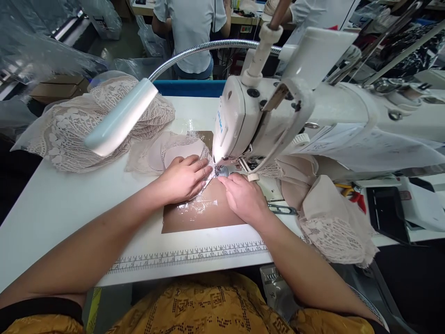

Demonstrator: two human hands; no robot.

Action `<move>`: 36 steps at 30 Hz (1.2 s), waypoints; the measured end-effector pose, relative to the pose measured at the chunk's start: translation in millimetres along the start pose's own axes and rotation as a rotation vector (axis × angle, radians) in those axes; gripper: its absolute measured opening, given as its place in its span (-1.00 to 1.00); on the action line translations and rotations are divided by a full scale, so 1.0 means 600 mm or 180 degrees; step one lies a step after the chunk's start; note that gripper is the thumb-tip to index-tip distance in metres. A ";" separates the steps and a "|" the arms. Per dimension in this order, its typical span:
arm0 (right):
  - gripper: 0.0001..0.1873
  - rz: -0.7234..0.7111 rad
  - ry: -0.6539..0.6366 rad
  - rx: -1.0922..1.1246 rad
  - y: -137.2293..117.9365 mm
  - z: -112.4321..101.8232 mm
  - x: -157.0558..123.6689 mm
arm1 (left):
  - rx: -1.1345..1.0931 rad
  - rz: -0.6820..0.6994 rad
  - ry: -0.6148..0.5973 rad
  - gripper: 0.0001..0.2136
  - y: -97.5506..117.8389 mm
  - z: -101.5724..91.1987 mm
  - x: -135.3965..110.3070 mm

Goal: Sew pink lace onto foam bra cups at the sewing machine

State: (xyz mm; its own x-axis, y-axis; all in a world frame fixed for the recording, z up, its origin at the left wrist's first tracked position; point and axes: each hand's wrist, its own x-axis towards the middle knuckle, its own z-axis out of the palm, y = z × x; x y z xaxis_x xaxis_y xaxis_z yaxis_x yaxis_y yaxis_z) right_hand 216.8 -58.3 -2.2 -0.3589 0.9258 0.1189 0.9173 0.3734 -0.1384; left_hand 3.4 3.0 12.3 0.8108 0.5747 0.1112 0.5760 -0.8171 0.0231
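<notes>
left hand (186, 180): laid palm-down, fingers extended and clenched on nothing, over a pale pink fabric piece with lace edging (184, 147). right hand (243, 195): fingers curled together, fingertips by the needle area; from where i stand, i cannot tell whether they pinch any cloth.

the fabric piece: on the table just left of the needle area, its near part under the left hand.

beneath both hands: one glossy brown sheet (205, 218), catching the light.

above the hands: one white sewing machine (236, 111), its head angled over the work.

just beside the right wrist: one pair of slim grey metal snips (283, 210).

to the right: a heap of beige cloth and lace pieces (333, 222), drooping past the table edge; beyond it, a red-and-yellow-handled tool (358, 199), partly hidden.

to the left: one large pile of beige lace (69, 125), below a pale blue and white lamp (121, 116) on a ribbed metal neck.

near edge: one printed ruler strip (191, 256) along the white table (104, 195).

far side: one person in a white shirt (194, 32), back turned.
</notes>
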 end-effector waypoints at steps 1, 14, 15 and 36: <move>-0.54 0.0019 -0.0009 0.0026 0.000 -0.001 0.000 | 0.0029 -0.0100 -0.0099 -0.61 0.003 -0.008 -0.003; -0.58 0.0029 0.0115 0.0215 0.001 -0.006 -0.007 | -0.0552 0.0134 -0.0049 -0.64 0.028 -0.017 -0.008; -0.59 0.0022 0.0117 0.0231 0.001 -0.007 -0.007 | -0.0530 0.0169 -0.0016 -0.65 0.029 -0.011 -0.007; -0.64 -0.0011 0.0055 0.0471 0.002 -0.017 -0.011 | -0.0754 0.0266 -0.0327 -0.52 0.028 -0.031 -0.021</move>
State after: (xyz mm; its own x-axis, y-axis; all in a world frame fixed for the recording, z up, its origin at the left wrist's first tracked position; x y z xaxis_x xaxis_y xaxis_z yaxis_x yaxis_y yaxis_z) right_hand 221.8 -64.5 7.2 -0.3579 0.9237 0.1365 0.8801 0.3825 -0.2811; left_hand 0.8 -18.6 29.8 0.8678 0.4965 0.0214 0.4760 -0.8428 0.2512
